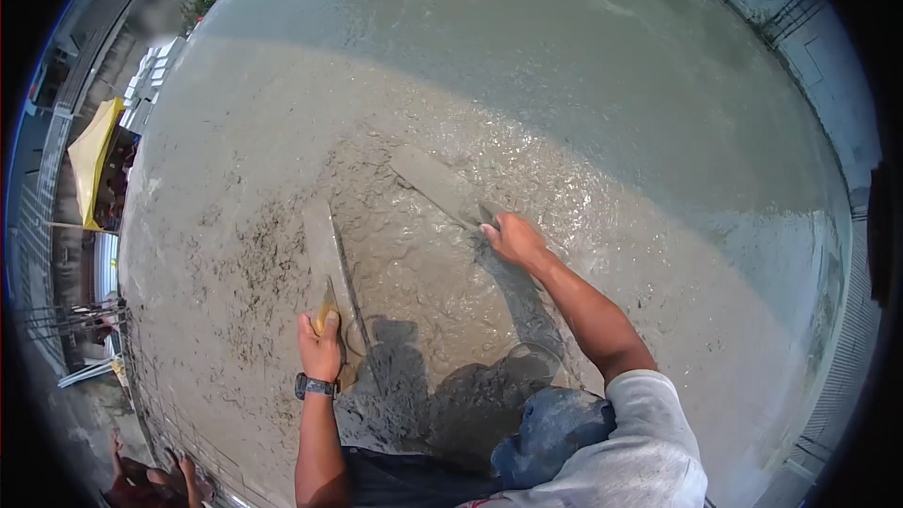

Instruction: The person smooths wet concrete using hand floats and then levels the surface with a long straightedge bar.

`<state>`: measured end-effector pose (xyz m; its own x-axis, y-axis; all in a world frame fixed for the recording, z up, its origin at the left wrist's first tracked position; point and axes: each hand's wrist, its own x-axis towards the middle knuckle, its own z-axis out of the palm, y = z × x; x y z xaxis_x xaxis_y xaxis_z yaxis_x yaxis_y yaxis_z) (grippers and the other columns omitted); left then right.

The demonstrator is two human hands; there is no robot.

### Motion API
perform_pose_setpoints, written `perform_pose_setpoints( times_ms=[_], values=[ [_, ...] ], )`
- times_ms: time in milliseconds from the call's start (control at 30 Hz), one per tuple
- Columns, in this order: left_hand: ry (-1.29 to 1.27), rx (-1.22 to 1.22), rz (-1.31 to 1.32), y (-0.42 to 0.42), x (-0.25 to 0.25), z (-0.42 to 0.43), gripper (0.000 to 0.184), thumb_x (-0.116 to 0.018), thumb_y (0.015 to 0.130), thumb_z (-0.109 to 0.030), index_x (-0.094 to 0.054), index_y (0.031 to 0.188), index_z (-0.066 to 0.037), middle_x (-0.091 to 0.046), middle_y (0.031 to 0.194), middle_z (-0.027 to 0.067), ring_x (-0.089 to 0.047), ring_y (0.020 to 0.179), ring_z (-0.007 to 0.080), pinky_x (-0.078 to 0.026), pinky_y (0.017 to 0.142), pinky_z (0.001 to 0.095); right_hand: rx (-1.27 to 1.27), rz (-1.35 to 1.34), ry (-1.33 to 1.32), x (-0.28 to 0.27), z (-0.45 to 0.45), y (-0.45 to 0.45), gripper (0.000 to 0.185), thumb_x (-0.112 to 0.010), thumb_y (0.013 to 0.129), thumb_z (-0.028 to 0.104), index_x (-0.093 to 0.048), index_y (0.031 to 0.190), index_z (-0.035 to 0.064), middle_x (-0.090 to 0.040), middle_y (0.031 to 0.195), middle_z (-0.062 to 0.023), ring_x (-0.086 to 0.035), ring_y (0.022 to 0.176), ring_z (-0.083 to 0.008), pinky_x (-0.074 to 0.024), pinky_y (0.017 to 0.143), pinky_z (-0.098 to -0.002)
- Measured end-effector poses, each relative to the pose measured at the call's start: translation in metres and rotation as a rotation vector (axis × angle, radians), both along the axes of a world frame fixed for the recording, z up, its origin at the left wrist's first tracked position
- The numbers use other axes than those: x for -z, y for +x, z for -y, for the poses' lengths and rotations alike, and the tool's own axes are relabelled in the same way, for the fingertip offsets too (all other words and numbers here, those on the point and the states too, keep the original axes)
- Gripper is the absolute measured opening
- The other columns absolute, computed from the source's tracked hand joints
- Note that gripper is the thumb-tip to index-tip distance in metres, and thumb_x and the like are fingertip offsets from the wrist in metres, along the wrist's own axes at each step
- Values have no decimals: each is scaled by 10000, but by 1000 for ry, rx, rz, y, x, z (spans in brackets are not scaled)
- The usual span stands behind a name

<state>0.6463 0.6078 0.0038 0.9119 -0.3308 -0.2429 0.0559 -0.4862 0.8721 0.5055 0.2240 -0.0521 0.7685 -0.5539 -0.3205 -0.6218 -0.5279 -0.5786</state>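
Note:
My left hand, with a dark watch on the wrist, is wrapped round the yellowish handle of a long flat trowel. That trowel's blade points up and away over the wet concrete. To the right, my right hand is closed round the handle of a second long trowel, whose blade slants up to the left on the concrete. Between the two blades the surface is rough and lumpy, with ripples and footprint-like dents. Shadows of my body fall across it near my knees.
Smoother wet concrete spreads beyond, partly in shade. A wall stands at the right edge. At the left are a yellow canopy, reinforcing bars and another person at the lower left.

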Motion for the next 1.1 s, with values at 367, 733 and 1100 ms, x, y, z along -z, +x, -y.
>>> perform_pose_setpoints(
  times_ms=[367,733,1100],
  values=[
    [114,-264,34,11,-22,-91,381,-685,940,-267,-516,1145,6,-638,852,109,-596,770,165,-489,695,346,594,208,-514,26,134,-203,460,-636,967,280,-596,1228,-96,-688,907,-233,-648,727,-345,-499,615,-439],
    [105,-574,98,25,-45,-137,487,-650,922,-335,-457,1215,3,-666,967,272,-647,914,471,-497,785,523,-518,46,456,23,-177,123,481,-671,947,168,-537,1384,16,-594,784,9,-453,533,-56,-377,451,-256],
    [119,-602,129,28,-63,-157,485,-656,907,-308,-456,1215,7,-670,953,290,-645,928,489,-503,797,534,-643,-414,1002,118,-453,161,347,-689,912,147,-593,1195,-29,-673,960,-107,-609,862,-149,-490,778,-327]
  ],
)
